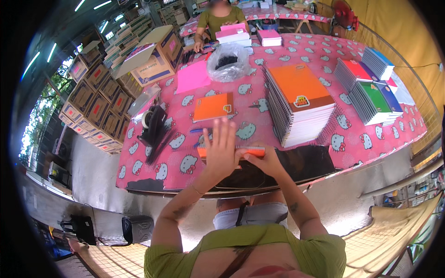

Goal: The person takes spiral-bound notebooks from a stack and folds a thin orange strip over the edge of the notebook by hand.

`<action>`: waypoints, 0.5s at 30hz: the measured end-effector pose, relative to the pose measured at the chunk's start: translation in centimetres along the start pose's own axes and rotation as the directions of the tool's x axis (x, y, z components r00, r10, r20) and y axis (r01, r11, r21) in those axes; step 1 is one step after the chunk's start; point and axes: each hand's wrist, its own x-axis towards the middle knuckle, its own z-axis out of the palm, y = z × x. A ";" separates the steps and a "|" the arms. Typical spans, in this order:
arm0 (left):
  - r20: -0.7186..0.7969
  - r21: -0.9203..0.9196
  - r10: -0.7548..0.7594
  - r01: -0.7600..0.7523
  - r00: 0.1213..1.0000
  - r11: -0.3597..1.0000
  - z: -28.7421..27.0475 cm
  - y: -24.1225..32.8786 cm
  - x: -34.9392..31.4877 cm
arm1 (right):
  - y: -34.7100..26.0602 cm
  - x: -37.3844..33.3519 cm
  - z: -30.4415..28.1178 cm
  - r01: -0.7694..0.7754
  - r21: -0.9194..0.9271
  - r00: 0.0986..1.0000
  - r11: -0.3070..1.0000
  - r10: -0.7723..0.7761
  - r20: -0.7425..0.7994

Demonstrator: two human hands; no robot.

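Note:
At the near table edge an orange notebook (pixel 256 150) is tilted up, showing mostly its narrow edge. My left hand (pixel 220 147) lies against it with the fingers stretched out and spread. My right hand (pixel 265 162) grips its right part, the thumb along the edge and the other fingers partly hidden. Just beyond my fingertips, a flat orange notebook (pixel 213 106) rests on the cloth, and a blue pen (pixel 198 130) lies left of my left hand. A tall stack of spiral notebooks (pixel 301 102) with an orange cover on top stands to the right.
A black tape dispenser (pixel 152 127) and thin black spiral wires (pixel 160 147) lie at left. Farther back are a pink sheet (pixel 192 76), a plastic bag (pixel 227 62) and an open carton (pixel 157 55). Colored notebook stacks (pixel 371 95) stand far right; a co-worker (pixel 220 18) sits opposite.

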 end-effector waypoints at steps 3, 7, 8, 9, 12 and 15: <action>0.042 -0.086 0.042 -0.038 0.998 0.996 1.0 1.2 -2.7 | -1.1 -0.4 -1.3 -0.127 -0.032 0.984 0.991 0.130 0.118; -0.029 -0.049 -0.043 0.042 0.999 0.998 0.0 0.4 0.7 | 0.4 -0.4 -0.9 -0.085 0.006 0.978 0.996 0.082 0.193; 0.015 -0.023 -0.014 0.015 1.000 1.000 0.3 0.4 0.7 | -0.3 0.0 -1.1 -0.115 0.021 0.972 0.993 0.108 0.207; 0.059 0.002 0.014 -0.014 0.998 1.000 0.5 0.7 0.0 | -0.5 -0.1 -1.1 -0.146 0.036 0.966 0.989 0.135 0.221; 0.005 -0.145 0.065 -0.063 0.998 0.987 2.3 2.0 -4.0 | -0.3 0.0 -0.7 -0.078 -0.021 0.978 0.997 0.080 0.192; -0.063 -0.095 0.009 -0.015 0.998 0.995 0.8 0.9 0.4 | -0.4 0.1 -1.2 -0.116 -0.086 0.968 0.989 0.132 0.213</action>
